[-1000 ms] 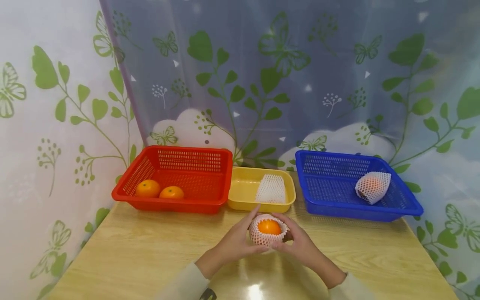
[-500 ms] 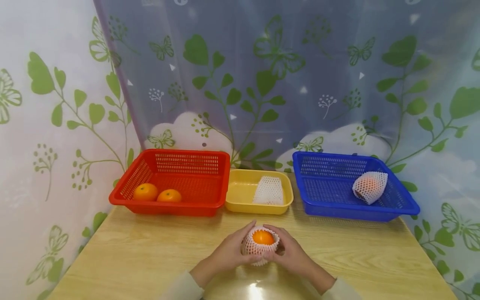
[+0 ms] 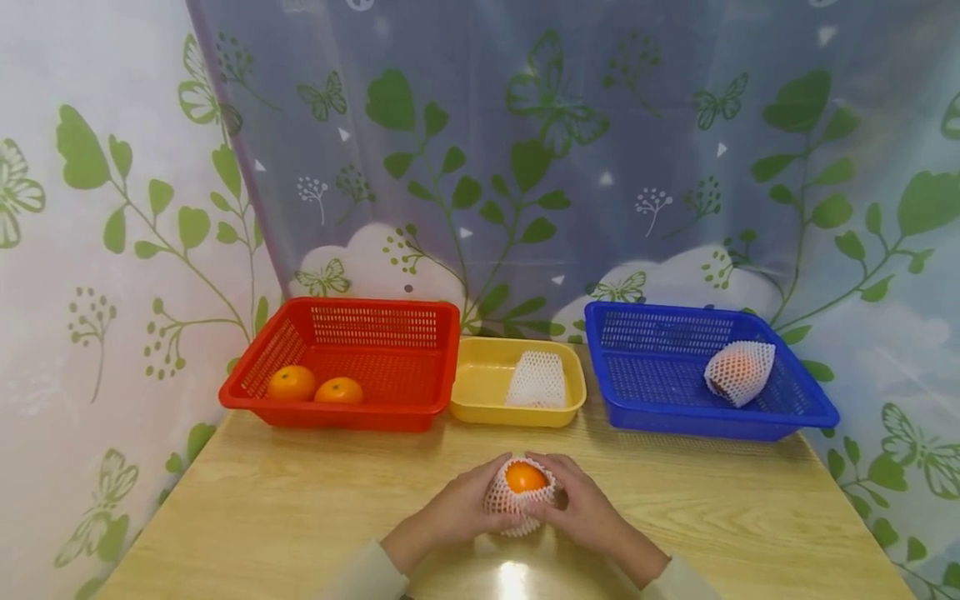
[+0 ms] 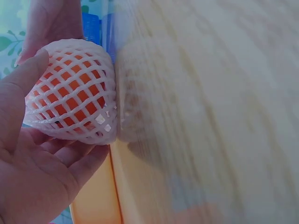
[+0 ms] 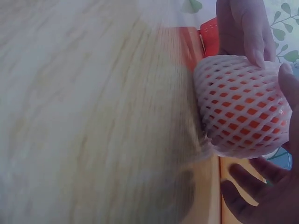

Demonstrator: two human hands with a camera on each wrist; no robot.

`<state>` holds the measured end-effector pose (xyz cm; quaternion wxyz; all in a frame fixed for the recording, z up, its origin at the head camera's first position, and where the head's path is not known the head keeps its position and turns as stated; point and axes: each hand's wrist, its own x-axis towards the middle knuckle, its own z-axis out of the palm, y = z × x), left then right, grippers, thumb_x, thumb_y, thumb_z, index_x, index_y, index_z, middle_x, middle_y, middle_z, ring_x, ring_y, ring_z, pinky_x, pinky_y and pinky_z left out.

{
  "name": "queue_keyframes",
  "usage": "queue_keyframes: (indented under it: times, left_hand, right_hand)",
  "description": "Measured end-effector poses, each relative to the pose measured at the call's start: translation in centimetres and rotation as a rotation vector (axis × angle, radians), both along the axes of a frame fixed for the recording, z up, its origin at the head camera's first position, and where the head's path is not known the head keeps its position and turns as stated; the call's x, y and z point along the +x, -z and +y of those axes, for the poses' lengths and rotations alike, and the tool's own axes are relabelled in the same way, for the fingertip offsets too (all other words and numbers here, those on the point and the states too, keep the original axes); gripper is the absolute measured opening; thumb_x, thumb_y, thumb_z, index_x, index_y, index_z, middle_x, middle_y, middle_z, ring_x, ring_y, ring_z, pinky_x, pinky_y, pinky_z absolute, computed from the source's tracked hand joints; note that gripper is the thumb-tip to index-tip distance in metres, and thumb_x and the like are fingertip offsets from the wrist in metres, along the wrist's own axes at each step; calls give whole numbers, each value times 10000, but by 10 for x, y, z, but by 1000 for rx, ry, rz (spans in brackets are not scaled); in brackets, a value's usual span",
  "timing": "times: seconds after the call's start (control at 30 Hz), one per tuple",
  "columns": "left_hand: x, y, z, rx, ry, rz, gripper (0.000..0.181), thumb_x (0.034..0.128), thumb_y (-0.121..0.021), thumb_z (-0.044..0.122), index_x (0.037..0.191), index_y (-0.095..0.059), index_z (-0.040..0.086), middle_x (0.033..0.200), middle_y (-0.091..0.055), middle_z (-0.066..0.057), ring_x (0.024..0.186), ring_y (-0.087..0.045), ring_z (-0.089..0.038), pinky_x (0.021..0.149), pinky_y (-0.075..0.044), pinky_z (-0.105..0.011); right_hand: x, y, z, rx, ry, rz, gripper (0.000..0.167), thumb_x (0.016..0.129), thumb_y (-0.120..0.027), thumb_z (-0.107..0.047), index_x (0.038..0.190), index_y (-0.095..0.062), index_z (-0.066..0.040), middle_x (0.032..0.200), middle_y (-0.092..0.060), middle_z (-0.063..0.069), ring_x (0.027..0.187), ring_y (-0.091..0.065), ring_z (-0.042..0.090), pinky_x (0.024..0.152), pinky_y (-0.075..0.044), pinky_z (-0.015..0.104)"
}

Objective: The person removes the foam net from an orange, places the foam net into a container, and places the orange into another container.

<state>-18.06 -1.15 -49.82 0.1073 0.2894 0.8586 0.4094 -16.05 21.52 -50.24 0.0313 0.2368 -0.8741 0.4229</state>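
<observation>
An orange in a white foam net sleeve stands upright on the wooden table, its bare top showing through the sleeve's open end. My left hand curves round its left side, thumb in front and fingers behind. On the other side my right hand holds it, with the thumb near the sleeve's front. In the right wrist view, the net covers the fruit's side and some right-hand fingers are spread below it.
A red basket with two bare oranges stands back left. In the middle, a yellow tray holds an empty foam net. At back right, a blue basket contains a netted fruit. A patterned curtain hangs behind.
Both hands have brought the netted orange down and nearer, from in front of the yellow tray onto the table. Over the last half second they have barely moved.
</observation>
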Motion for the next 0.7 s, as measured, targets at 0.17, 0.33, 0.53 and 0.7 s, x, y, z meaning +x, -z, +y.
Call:
queue_keyframes:
  times: [0.17, 0.33, 0.53, 0.7]
  left_hand:
    - [1, -3, -2, 0, 7, -9, 889, 841, -741, 429, 1507, -302, 37, 1449, -472, -119, 1268, -502, -263, 1048, -411, -461]
    - [0, -3, -5, 12, 32, -32, 888, 847, -739, 417, 1513, -289, 41, 1441, -483, -105, 1256, -511, -231, 1046, -417, -437]
    - [-4, -4, -8, -14, 49, -26, 810, 920, -629, 456, 1508, -289, 14, 1481, -430, -131, 1322, -451, -272, 1080, -375, -459]
    - [-5, -6, -8, -5, 25, -4, 748, 944, -581, 472, 1512, -314, 63, 1507, -395, -119, 1366, -390, -305, 1098, -336, -500]
  right_hand:
    - [0, 2, -5, -103, -71, 13, 549, 940, -651, -187, 1430, -449, -45, 1431, -449, 189, 1213, -514, 363, 883, -533, 378]
    - [1, 8, -10, -172, -62, -13, 485, 959, -611, -126, 1422, -480, -63, 1457, -441, 193, 1287, -458, 373, 926, -509, 334]
    - [2, 6, -13, -169, 22, -1, 433, 952, -621, -188, 1370, -556, -94, 1437, -485, 142, 1294, -470, 352, 922, -517, 390]
    - [2, 6, -16, -205, 91, 46, 331, 944, -630, -195, 1269, -652, -132, 1355, -579, 52, 1246, -536, 286, 943, -501, 347]
